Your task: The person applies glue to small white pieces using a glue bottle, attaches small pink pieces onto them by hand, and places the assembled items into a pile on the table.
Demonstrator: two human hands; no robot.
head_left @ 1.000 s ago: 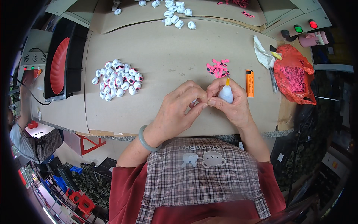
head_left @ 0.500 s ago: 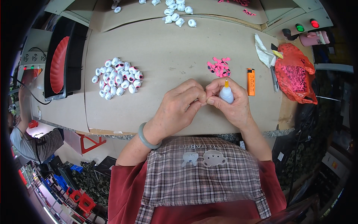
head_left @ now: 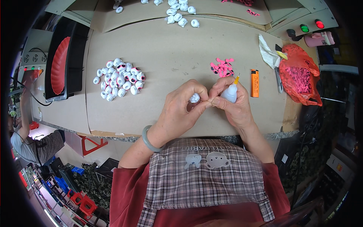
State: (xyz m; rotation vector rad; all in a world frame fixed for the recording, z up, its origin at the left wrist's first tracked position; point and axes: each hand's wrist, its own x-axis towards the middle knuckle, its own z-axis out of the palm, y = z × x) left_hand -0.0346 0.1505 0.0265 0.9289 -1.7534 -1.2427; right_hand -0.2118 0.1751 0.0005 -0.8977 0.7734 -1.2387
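Observation:
My left hand (head_left: 176, 109) is closed, with a small white rounded piece (head_left: 194, 98) held in the curl of its fingers. The fingertips of both hands meet in a pinch; whatever lies between them is too small to make out. A small squeeze bottle (head_left: 230, 93) with a yellow needle tip (head_left: 237, 80) rests in my closed right hand (head_left: 239, 110), tip pointing up and slightly right. Just beyond that hand lies a little heap of flat pink and black pieces (head_left: 223, 68). Left of my hands sits a pile of white rounded pieces (head_left: 120, 79), some with pink and black patches.
An orange lighter-like thing (head_left: 255, 84) lies right of the pink heap. Farther right are a white tissue (head_left: 269, 55) and a red plastic bag (head_left: 314, 90) of pink pieces. More white pieces (head_left: 177, 17) sit along the back. A black bin (head_left: 77, 56) stands far left.
My left fingers have shifted, so the white piece now shows. The bottle has tilted, its tip swinging to the right. Both hands stay together at the fingertips.

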